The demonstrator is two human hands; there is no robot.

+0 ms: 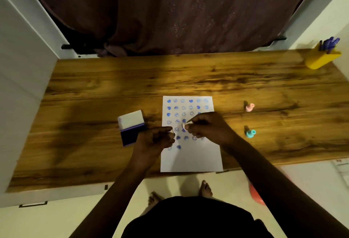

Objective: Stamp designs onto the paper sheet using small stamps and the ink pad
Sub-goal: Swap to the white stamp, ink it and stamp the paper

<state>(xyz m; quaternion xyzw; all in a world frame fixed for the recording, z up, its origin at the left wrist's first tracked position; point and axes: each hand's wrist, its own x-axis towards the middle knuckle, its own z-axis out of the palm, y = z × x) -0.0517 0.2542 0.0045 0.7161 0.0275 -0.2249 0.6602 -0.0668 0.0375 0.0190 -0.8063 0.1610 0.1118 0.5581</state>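
Note:
A white paper sheet (190, 158) lies on the wooden table (94, 90), its upper half covered with rows of blue heart and smiley prints. My right hand (207, 127) hovers over the middle of the sheet, fingers closed on a small pale stamp (186, 125) turned on its side. My left hand (155, 138) is at the sheet's left edge, fingers curled around a small light stamp (171, 131). The open ink pad (131, 127), with a white lid and dark blue pad, sits just left of my left hand.
A pink stamp (249, 107) and a teal stamp (250, 133) stand on the table right of the sheet. A yellow pen holder (321, 59) with purple pens is at the far right corner. A curtain hangs behind the table. My feet show below its front edge.

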